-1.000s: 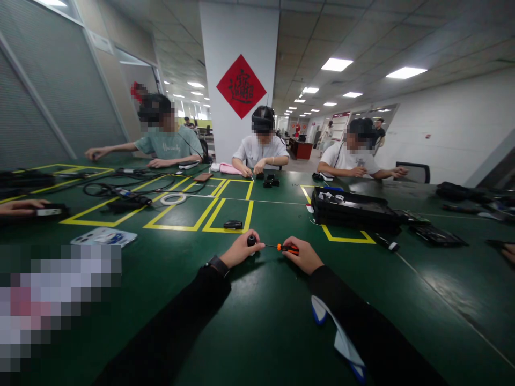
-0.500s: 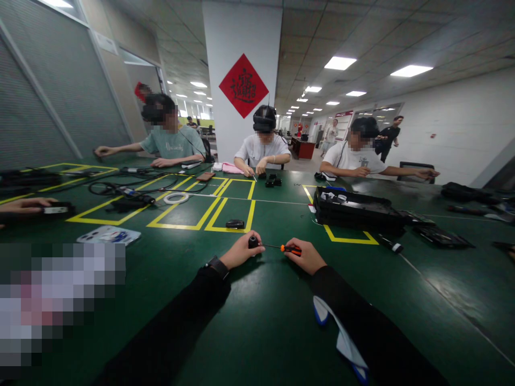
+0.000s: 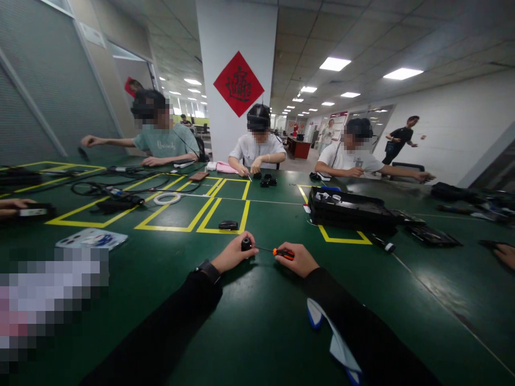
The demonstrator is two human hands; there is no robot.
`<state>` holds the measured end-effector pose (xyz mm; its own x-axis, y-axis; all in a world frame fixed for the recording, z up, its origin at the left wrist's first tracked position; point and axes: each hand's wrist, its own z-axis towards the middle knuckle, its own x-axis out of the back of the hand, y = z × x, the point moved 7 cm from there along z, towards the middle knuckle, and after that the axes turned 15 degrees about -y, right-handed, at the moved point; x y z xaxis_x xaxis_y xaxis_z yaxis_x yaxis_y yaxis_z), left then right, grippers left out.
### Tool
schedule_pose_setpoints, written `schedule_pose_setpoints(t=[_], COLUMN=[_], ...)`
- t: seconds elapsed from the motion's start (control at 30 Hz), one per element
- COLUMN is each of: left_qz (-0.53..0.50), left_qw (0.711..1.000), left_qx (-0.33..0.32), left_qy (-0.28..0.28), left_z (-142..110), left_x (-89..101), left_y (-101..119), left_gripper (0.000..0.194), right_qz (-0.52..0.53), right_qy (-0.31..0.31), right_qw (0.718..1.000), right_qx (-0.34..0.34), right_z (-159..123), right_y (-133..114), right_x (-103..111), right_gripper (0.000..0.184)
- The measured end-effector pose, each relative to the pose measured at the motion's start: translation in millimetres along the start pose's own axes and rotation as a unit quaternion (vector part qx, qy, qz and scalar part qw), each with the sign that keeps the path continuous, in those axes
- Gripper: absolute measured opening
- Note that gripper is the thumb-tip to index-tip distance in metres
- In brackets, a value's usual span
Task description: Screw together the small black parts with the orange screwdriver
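Observation:
Over the green table, my left hand point(image 3: 233, 253) is closed around a small black cylindrical part point(image 3: 246, 244) with a round end facing up. My right hand point(image 3: 300, 260) grips the orange and black handle of a screwdriver point(image 3: 285, 253). Its thin shaft points left, and the tip reaches the black part by my left fingertips; whether it sits in a screw is too small to tell. Just beyond my left hand, a black, tapered piece point(image 3: 228, 225) lies inside a yellow-taped rectangle.
A black open case point(image 3: 354, 212) with small items stands ahead on the right. Black cables point(image 3: 108, 187) and a white ring point(image 3: 167, 199) lie to the left, near a phone-like object point(image 3: 92, 238). A blue-white cloth-like item point(image 3: 340, 343) rests beside my right forearm. Several people sit around the table.
My hands hold nearly the same pose, with the screwdriver still against the black part. The view shifts slightly. In the background at right, a walking person moves further right.

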<state>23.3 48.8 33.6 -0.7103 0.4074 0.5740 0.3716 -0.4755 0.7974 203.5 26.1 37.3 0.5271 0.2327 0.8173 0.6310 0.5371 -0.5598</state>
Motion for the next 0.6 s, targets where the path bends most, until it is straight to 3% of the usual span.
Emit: schedule_pose_setpoints(t=[0.17, 0.37, 0.6], left_qz=[0.004, -0.012, -0.014], left_qw=[1.0, 1.0, 1.0], left_qx=[0.002, 0.004, 0.009], left_qy=[0.002, 0.003, 0.021], left_z=[-1, 0, 0], left_x=[0.7, 1.9, 3.7], left_y=[1, 1, -3], left_gripper=[0.023, 0.022, 0.021], right_qz=[0.043, 0.14, 0.347], right_qy=[-0.008, 0.033, 0.004], right_qw=[0.999, 0.99, 0.936], right_qx=[0.006, 0.015, -0.056], right_z=[1, 1, 5], right_y=[-2, -2, 16], right_x=[0, 4, -12], right_gripper=[0.024, 0.017, 0.033])
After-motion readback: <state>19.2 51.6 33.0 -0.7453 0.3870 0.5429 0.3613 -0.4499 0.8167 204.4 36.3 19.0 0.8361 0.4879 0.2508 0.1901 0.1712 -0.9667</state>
